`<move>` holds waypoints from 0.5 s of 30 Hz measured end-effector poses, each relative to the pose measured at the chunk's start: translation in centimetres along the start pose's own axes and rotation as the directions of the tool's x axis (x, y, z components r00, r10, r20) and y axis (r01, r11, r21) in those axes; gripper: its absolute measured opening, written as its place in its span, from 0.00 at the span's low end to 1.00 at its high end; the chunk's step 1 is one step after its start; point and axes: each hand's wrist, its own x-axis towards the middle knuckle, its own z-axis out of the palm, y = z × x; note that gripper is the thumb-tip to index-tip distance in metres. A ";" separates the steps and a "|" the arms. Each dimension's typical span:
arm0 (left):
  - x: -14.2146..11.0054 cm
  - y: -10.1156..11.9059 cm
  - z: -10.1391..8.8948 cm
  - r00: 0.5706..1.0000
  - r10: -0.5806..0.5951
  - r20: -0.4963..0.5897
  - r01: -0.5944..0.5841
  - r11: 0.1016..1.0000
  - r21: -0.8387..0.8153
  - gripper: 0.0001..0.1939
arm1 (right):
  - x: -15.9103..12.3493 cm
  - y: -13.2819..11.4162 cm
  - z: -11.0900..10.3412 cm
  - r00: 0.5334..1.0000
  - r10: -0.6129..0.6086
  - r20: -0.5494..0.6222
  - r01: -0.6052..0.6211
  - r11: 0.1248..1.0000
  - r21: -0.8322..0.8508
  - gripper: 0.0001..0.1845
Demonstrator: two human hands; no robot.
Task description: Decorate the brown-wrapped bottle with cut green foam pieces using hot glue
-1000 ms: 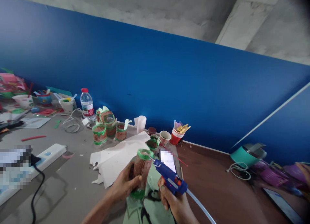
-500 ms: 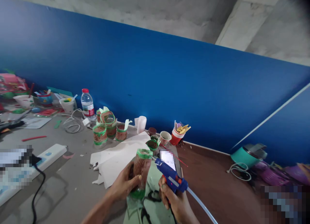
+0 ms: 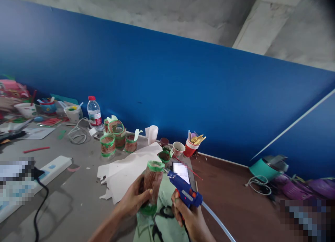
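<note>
My left hand (image 3: 137, 196) is wrapped round a brown-coated jar (image 3: 154, 181) with a green rim and a green base. The jar stands tilted slightly over a pale green sheet (image 3: 167, 200) with dark markings. In my right hand (image 3: 187, 212) is a blue hot glue gun (image 3: 184, 189), its nozzle pointing left at the jar's rim; whether it touches cannot be made out. A long clear glue stick (image 3: 217, 217) sticks out of the gun's rear. Beyond the jar lies a torn white sheet of paper (image 3: 128, 168).
Several brown and green jars (image 3: 108, 146) stand behind the paper, near a water bottle (image 3: 94, 111). A paper cup (image 3: 179, 149) and a red cup of plastic cutlery (image 3: 192, 146) sit near the table's right edge. On the left lies a white power strip (image 3: 56, 167) with a black cord.
Both hands, the jar and the glue gun hold almost the same place. At the far left edge, a blurred shape, perhaps another person's hand, has come into view.
</note>
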 end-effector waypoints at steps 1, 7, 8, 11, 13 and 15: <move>0.0 0.0 0.0 1.000 0.003 0.001 -0.003 1.000 -0.006 0.31 | 0.0 0.1 0.0 1.000 0.006 0.007 -0.006 1.000 0.002 0.23; -0.1 0.3 0.0 1.000 0.015 -0.010 -0.015 0.999 0.046 0.29 | -0.3 -0.3 0.3 1.000 0.003 0.022 -0.003 1.000 0.005 0.23; -0.1 0.4 0.0 1.000 0.014 -0.018 -0.013 0.998 0.063 0.28 | -0.3 -0.3 0.3 1.000 0.000 0.022 0.000 1.000 0.009 0.23; 0.0 0.5 0.0 1.000 0.004 -0.030 -0.001 0.995 0.104 0.26 | -0.3 -0.4 0.5 1.000 0.000 0.027 0.000 1.000 0.004 0.23; 0.0 0.4 0.0 1.000 -0.001 -0.029 0.004 0.993 0.114 0.25 | -0.4 -0.6 0.6 0.999 0.003 0.033 -0.002 1.000 -0.007 0.24; 0.0 0.3 0.0 0.999 0.000 -0.032 0.004 0.993 0.114 0.25 | -0.4 -0.8 0.7 0.999 0.003 0.038 -0.002 1.000 -0.029 0.24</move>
